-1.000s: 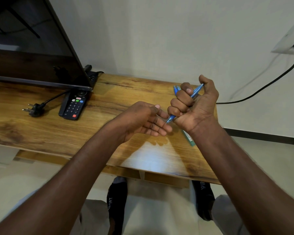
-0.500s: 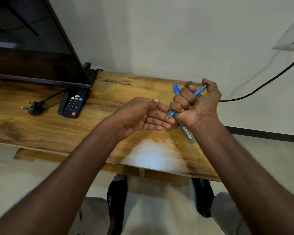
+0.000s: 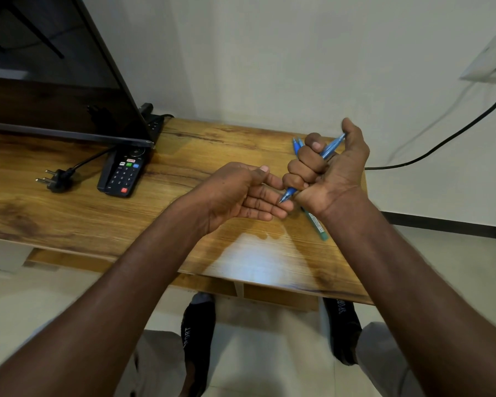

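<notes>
**Item 1, right hand [image 3: 330, 170].** My fingers are curled in a fist round the blue pen [image 3: 330, 146], and my thumb lies over its upper end. The barrel runs slantwise through the fist. I hold it above the wooden table [image 3: 184, 150], near the far right corner.

**Item 2, pen tip.** It juts down and left from the bottom of my fist, right at the fingers of my left hand. I cannot tell whether it touches skin.

**Item 3, left hand [image 3: 241, 193].** The fingers are straight and relaxed, the palm is turned toward the pen, and it holds nothing.

**Item 4, spare pens.** Two blue pens [image 3: 297, 144] lie on the table behind my fist. A teal pen [image 3: 317, 224] lies under my right wrist.

**Item 5, bystanders.** The remote [image 3: 123, 173] and the loose plug [image 3: 56, 179] lie well apart to the left, so I count them as no hazard.

**Hazards, as I judge them:**
- **Jab or ink streak on my left fingers.** If my thumb presses the top with the tip this close, the point could come out against skin.
- **Slip.** A whole-fist hold gives little fine control, so a hard thumb press could push the barrel down through my fingers.
- **Rolling loss.** If my right wrist drops, it could nudge the teal pen toward the table's right edge and over it.
- **Mix-up.** If I set this pen down among the other blue ones, I may lose track of which one I have handled.
</notes>
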Motion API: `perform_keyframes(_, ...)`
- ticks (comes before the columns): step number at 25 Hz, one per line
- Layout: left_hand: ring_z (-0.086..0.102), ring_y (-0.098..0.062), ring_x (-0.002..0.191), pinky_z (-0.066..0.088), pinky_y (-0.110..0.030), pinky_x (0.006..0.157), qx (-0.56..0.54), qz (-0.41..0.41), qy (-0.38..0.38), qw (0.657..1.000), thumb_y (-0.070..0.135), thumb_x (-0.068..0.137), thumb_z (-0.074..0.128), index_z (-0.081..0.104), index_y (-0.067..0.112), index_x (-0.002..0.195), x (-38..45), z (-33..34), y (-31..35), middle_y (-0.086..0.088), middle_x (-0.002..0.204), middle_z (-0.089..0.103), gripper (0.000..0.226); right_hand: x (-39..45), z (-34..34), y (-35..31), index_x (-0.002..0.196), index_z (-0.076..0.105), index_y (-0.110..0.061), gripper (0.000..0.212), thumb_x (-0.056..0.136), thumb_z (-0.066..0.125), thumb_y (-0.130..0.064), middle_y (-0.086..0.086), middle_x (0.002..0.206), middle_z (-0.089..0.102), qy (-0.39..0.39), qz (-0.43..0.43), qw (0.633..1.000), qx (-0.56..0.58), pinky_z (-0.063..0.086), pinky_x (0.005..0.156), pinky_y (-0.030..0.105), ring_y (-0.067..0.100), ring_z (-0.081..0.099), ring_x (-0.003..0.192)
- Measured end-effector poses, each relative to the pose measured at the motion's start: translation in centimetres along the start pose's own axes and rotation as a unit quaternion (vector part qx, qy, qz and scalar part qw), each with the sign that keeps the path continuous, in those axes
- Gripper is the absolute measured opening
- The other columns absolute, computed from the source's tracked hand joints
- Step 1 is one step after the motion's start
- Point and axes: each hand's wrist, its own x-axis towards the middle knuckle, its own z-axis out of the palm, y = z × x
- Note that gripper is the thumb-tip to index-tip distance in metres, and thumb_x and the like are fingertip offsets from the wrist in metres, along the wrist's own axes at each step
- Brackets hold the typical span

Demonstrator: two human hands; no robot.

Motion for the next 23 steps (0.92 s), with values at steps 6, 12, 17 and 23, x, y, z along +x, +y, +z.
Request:
perform_keyframes(6, 0.079, -0.029, 0.085, 0.064, -0.033, 0.074, -0.002, -0.002, 0.006, 1.0, 0.031, 0.115, 0.035, 0.064, 0.0, 0.123, 0.1, 0.26, 0.06, -0.024, 0.101, 0.079, 0.043, 0.0, 0.1, -0.06, 0.058, 0.042, -0.02, 0.054, 0.094, 0.038, -0.059, -0.007, 0.043, 0.017, 0.005, -0.006, 1.0, -0.004, 0.014, 0.044, 0.02, 0.012, 0.008, 0.039)
perform_keyframes(12, 0.079, -0.029, 0.085, 0.063, -0.031, 0.071, 0.0, -0.001, 0.004, 1.0, 0.031, 0.115, 0.036, 0.064, -0.001, 0.126, 0.16, 0.19, -0.1, -0.024, 0.102, 0.079, 0.044, 0.0, 0.02, -0.04, 0.058, 0.04, -0.02, 0.054, 0.094, 0.039, -0.06, -0.007, 0.044, 0.016, 0.017, 0.007, 1.0, 0.014, 0.015, 0.043, 0.02, 0.012, 0.01, 0.037)
perform_keyframes(17, 0.079, -0.029, 0.084, 0.063, -0.03, 0.07, -0.015, 0.003, -0.003, 1.0, 0.031, 0.115, 0.036, 0.065, 0.002, 0.123, 0.23, 0.01, -0.17, -0.024, 0.102, 0.079, 0.042, 0.14, 0.0, -0.06, 0.056, 0.039, -0.019, 0.049, 0.094, 0.036, -0.05, -0.007, 0.043, 0.016, -0.001, 0.017, 0.998, 0.053, 0.017, 0.041, 0.02, 0.012, 0.011, 0.036)
perform_keyframes(23, 0.079, -0.028, 0.082, 0.062, -0.029, 0.067, -0.016, 0.001, 0.0, 1.0, 0.031, 0.115, 0.035, 0.065, 0.003, 0.122, 0.37, 0.03, -0.26, -0.023, 0.1, 0.079, 0.041, 0.19, -0.17, -0.1, 0.057, 0.038, -0.019, 0.047, 0.092, 0.038, -0.049, -0.007, 0.045, 0.015, 0.023, 0.002, 0.998, 0.063, 0.016, 0.042, 0.02, 0.013, 0.012, 0.035)
